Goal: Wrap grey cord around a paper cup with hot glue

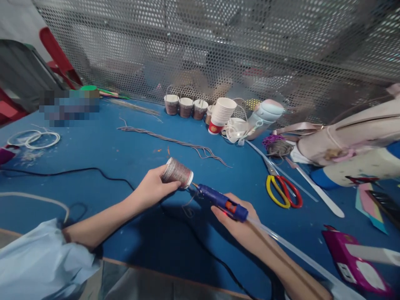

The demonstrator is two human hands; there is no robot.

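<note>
Cup axis is the thing to watch. Cord-wrapped paper cup (177, 171) is tipped on its side, long axis sloping from far-left to near-right, one white-edged end turned at the hot glue gun (221, 202). Can't tell whether that end is mouth or base.

Left hand (153, 186) is clamped round the cup, thumb on the near side. Right hand (240, 214) is closed round the gun body, clear glue stick (289, 245) trailing out the back over the forearm. Hands apart, cup and nozzle between them.

Gun runs roughly in line with the cup, tip right at the end's edge; touching or just shy, can't tell. Left is nearer the cup. Loose cord (188, 211) hangs just below the nozzle.
</note>
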